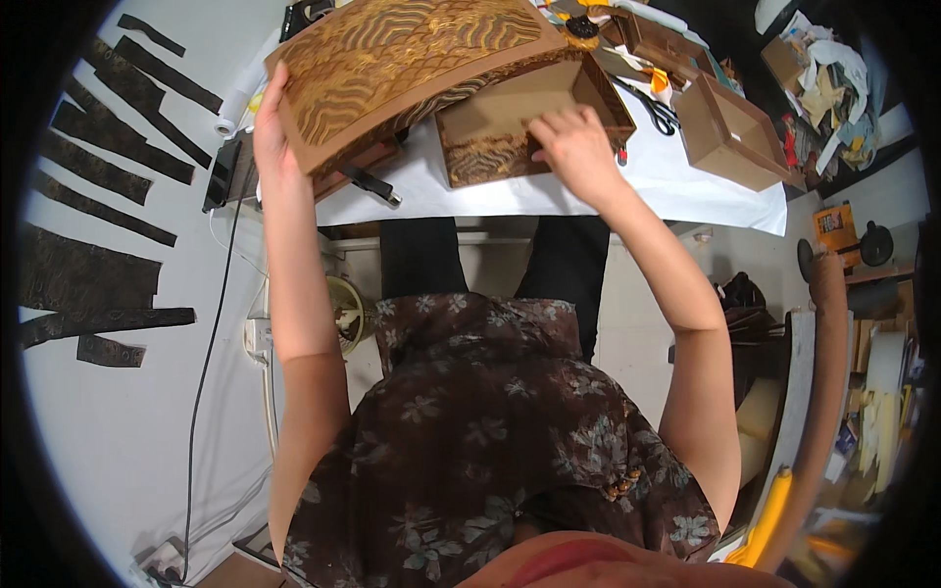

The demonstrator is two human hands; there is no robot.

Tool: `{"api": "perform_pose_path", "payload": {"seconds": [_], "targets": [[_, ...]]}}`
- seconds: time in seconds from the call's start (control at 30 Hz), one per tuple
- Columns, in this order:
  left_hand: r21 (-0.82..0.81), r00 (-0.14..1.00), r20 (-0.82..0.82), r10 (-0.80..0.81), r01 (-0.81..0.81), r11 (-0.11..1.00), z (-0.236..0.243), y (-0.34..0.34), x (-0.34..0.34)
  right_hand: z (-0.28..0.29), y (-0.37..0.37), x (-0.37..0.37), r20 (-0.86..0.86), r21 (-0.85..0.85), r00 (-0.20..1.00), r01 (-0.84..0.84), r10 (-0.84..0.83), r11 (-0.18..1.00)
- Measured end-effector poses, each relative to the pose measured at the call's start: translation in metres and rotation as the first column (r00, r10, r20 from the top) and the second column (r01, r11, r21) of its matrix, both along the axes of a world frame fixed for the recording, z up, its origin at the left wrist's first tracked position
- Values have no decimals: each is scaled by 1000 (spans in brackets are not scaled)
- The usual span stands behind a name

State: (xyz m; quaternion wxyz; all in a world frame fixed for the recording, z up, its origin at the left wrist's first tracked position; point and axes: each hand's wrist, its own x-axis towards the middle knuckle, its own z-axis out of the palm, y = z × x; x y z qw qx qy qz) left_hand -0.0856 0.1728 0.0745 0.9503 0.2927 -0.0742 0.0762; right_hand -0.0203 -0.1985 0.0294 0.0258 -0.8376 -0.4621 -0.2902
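Observation:
A large box lid (412,73) with a gold-and-brown wave pattern and plain brown border tilts above the table. My left hand (277,137) is closed on its left edge, the thumb side upward; some fingers are hidden beneath it. Under the lid's right part stands an open rectangular box (490,162), patterned outside and plain tan inside. My right hand (576,152) bends its fingers over the box's near wall, gripping the rim. The lid covers the box's far left corner. A black-handled tool (371,184) with a metal end lies left of the box.
White paper (431,204) covers the table. Black-handled scissors (659,110) and a plain brown open box (730,135) lie to the right. Farther right is a bag of scraps (833,93). Dark patterned strips (93,269) hang at the left, near a black cable (211,363).

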Motion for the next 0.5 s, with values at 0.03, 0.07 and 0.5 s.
{"api": "perform_pose_path", "payload": {"seconds": [0.03,0.07,0.5], "targets": [[-20,991,13,-135,135,991,-2,-5,8,9,-5,3,40,87,999,-29,26,996],[17,992,-86,-92,94,995,-5,-12,17,14,-14,8,-110,244,994,34,-7,969],[562,887,-217,408,-229,795,-42,-113,116,-11,-60,60,-432,886,816,303,385,351]]}}
